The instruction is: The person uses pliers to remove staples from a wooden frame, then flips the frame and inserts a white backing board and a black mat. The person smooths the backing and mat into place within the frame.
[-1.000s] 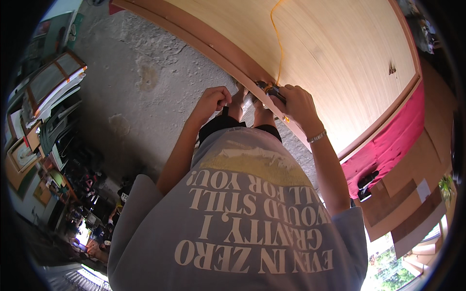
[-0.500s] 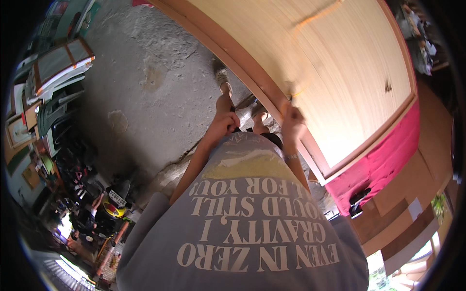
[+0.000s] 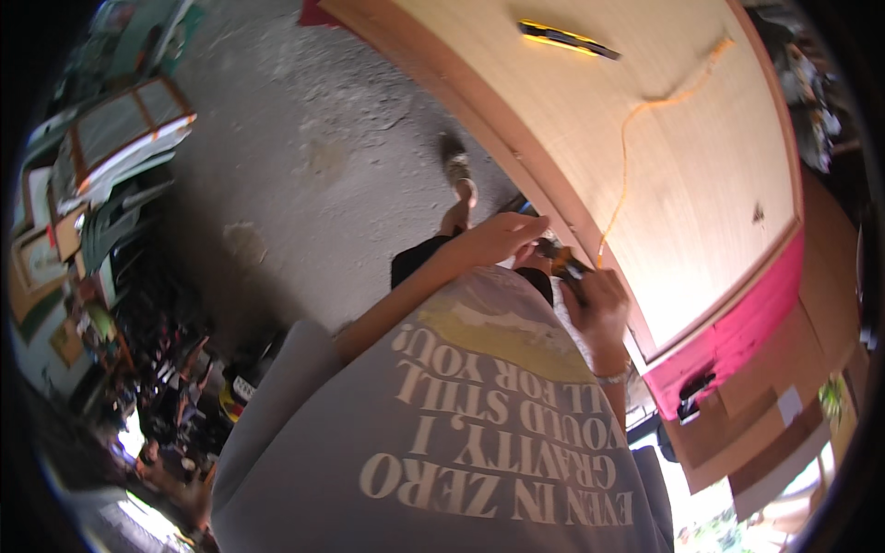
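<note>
My right hand [image 3: 597, 304] is closed around a small orange-and-black tool [image 3: 564, 264], held just in front of my grey printed T-shirt [image 3: 479, 433]. My left hand [image 3: 498, 238] reaches across and pinches the tool's near end with its fingertips. A thin orange cord or tape [image 3: 625, 147] runs from the tool up across a large pale wooden board [image 3: 701, 120] and lies in a loose curve. Both hands hover beside the board's reddish-brown edge [image 3: 516, 157]. A yellow-and-black stick-like tool [image 3: 567, 37] lies on the far part of the board.
My sandalled foot [image 3: 456, 170] stands on the rough concrete floor [image 3: 304, 138]. A pink panel [image 3: 737, 332] and brown boards [image 3: 784, 387] lie beyond the board at the right. Framed panels [image 3: 120, 129] and cluttered small items [image 3: 166, 369] fill the left side.
My hands have drawn back from the board's edge toward my body. The orange cord, earlier straight, now lies slack and curved across the board. The view has swung, bringing the yellow-and-black tool and my foot into sight.
</note>
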Demonstrator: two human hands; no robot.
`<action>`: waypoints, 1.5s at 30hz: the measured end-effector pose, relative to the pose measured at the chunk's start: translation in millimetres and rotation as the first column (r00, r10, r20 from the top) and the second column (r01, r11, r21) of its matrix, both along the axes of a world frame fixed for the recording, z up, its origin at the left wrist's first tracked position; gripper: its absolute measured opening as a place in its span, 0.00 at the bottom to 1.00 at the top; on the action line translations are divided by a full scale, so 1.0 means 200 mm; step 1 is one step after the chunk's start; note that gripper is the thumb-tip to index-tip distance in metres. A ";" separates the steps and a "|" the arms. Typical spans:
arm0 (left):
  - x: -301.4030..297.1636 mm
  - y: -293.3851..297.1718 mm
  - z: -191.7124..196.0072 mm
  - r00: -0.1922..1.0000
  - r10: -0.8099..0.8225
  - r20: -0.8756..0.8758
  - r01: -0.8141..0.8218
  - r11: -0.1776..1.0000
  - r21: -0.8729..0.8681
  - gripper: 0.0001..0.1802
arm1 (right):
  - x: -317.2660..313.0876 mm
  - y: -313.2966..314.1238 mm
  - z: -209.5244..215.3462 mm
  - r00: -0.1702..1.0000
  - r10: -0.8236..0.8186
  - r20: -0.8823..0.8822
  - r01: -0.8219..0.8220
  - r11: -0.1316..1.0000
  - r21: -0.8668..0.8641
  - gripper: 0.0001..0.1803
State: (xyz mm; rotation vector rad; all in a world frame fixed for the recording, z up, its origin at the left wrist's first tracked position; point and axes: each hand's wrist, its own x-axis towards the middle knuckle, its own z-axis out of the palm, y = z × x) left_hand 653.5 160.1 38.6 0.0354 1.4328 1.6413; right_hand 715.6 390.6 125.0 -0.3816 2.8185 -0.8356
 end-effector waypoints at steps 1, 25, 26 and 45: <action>-0.01 -0.02 0.02 0.999 0.021 -0.036 -0.022 0.999 -0.043 0.35 | -0.03 -0.07 0.00 0.999 0.029 0.030 -0.030 0.999 0.024 0.14; -0.08 -0.43 -0.17 0.926 0.351 0.137 -0.285 0.891 -0.353 0.21 | -0.59 -0.17 -0.38 0.972 -0.015 0.234 -0.007 0.996 0.091 0.16; -0.09 -0.42 -0.18 0.929 0.347 0.130 -0.280 0.887 -0.367 0.22 | -0.60 -0.18 -0.37 0.971 -0.016 0.238 -0.008 0.995 0.103 0.15; -0.60 -0.51 -0.28 0.979 -0.003 0.202 0.088 0.906 -0.415 0.35 | -0.61 -0.20 -0.36 0.958 -0.045 0.285 0.008 0.992 0.128 0.14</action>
